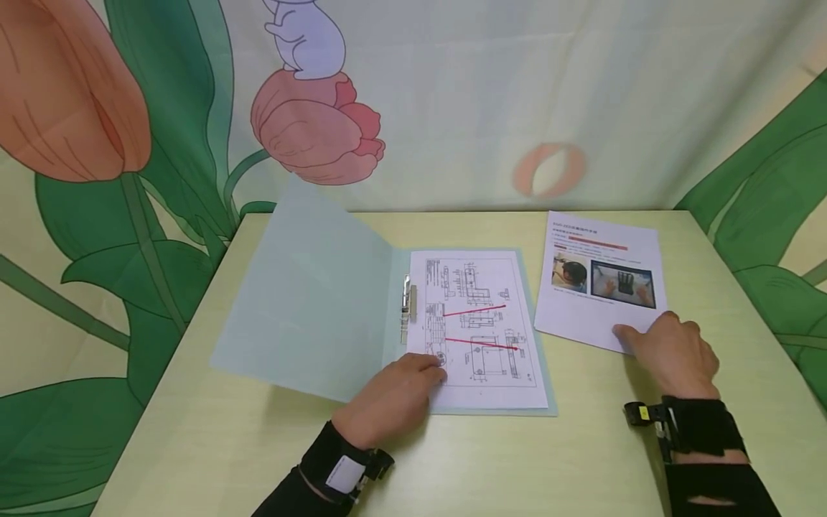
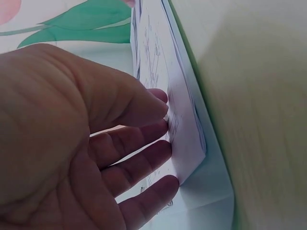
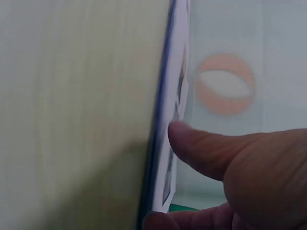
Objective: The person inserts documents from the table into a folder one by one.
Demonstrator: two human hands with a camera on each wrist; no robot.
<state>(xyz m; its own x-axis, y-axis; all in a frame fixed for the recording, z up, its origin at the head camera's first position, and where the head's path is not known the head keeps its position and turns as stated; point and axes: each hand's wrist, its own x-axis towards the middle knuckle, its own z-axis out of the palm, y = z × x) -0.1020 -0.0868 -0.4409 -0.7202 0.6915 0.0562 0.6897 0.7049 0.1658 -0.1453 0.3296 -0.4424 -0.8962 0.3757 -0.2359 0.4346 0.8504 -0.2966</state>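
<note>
Light-blue folder (image 1: 310, 309) is laid open w/ drawings (image 1: 480, 324) inside, touched by relaxed L hand (image 1: 393, 395); printed sheet (image 1: 599, 278) is sited to its R, corner touched by R hand (image 1: 678, 355), pinch unverifiable; drawings may be skewed if L hand is dragged.

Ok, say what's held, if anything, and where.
Left hand only touches the drawing; whether the right hand grips the sheet by its near right corner can't be told.

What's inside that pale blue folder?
The folder holds a metal clip and stacked papers; the top sheet shows drawings and two red lines. The left hand hides that sheet's near left corner, and I can't see what's on the papers underneath.
</note>
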